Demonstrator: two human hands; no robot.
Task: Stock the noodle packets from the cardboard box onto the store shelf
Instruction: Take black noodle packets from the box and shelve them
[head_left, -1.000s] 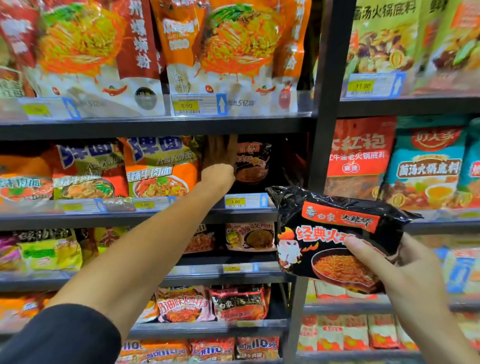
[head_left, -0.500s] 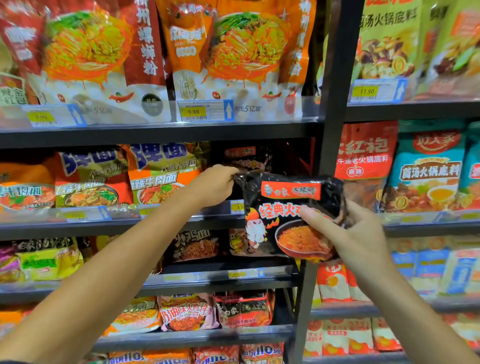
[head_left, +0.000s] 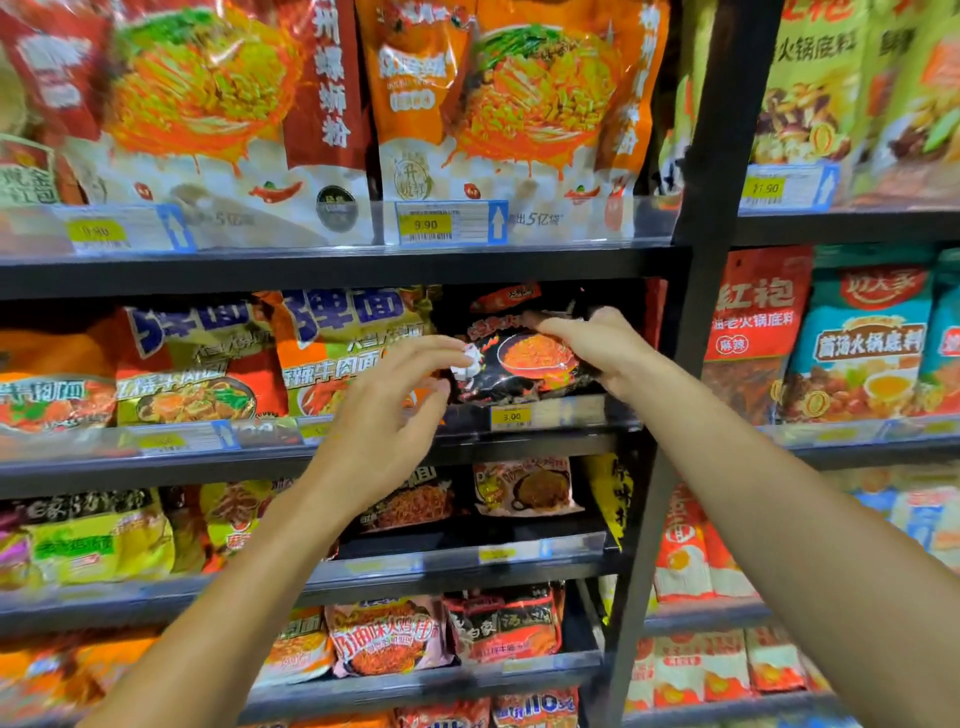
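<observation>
A black noodle packet (head_left: 524, 364) with a red noodle bowl printed on it stands on the second shelf (head_left: 550, 441), above a yellow 3.00 price tag (head_left: 511, 417). My right hand (head_left: 597, 343) grips the packet's upper right edge, thumb across the top. My left hand (head_left: 395, 405) hovers just left of the packet with its fingers loosely spread and nothing in it. Another black packet shows behind the one I hold. The cardboard box is out of view.
Orange beef-noodle packets (head_left: 343, 353) fill the same shelf to the left. Big orange noodle bags (head_left: 498, 104) stand on the shelf above. A black upright post (head_left: 691, 312) bounds the bay on the right, with hotpot-base packets (head_left: 862, 343) beyond. Lower shelves hold more noodle packets.
My right hand has carried the black packet up and left from mid-air into the shelf slot. My left hand has drawn back out of the slot and opened.
</observation>
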